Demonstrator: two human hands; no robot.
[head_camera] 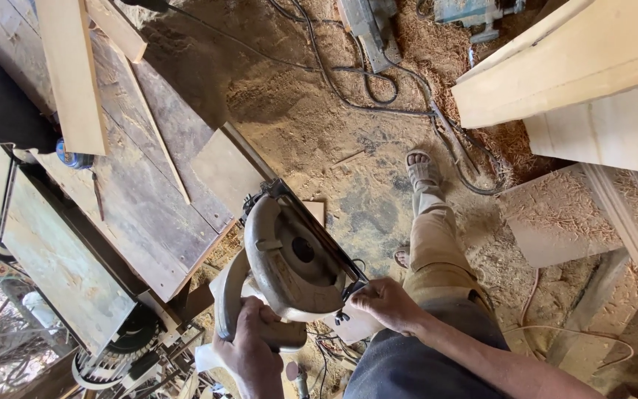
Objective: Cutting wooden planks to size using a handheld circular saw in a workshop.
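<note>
I hold a worn hand-held circular saw [289,258] in front of me, above the sawdust floor. My left hand [249,347] is closed round its curved handle at the bottom. My right hand [385,303] pinches a small part at the saw's right edge, beside the blade guard. The saw's metal base plate points up and away from me. My leg and sandalled foot [422,171] stand on the ground beyond it.
A dark wooden workbench [149,199] with pale planks [75,74] lies to the left. Black cables [363,81] snake over the sawdust floor at the top. Light boards [577,66] are stacked at the right. A round machine part [123,347] sits at the lower left.
</note>
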